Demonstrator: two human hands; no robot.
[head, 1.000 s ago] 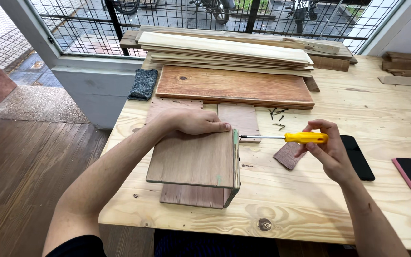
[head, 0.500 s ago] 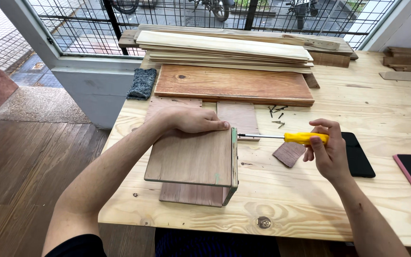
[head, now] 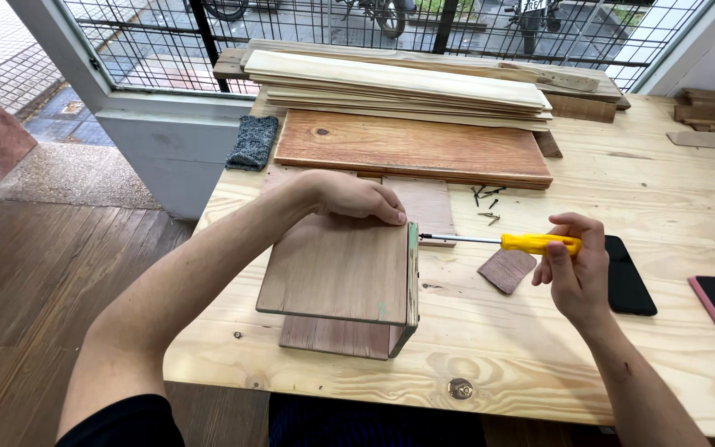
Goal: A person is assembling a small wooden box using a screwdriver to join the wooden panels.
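Yellow-handled screwdriver [head: 511, 242] pinched in my right hand [head: 574, 269], tip at side edge of wooden box [head: 343, 281] on table [head: 539, 364]. My left hand [head: 349, 197] flat, pressing box top. Risk: tip slips off screw if box shifts; loose screws [head: 487, 199] nearby.

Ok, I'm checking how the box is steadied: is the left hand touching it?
Touching. The head view shows the left hand lying flat on the box, its fingers pressed on the top panel with no gap.
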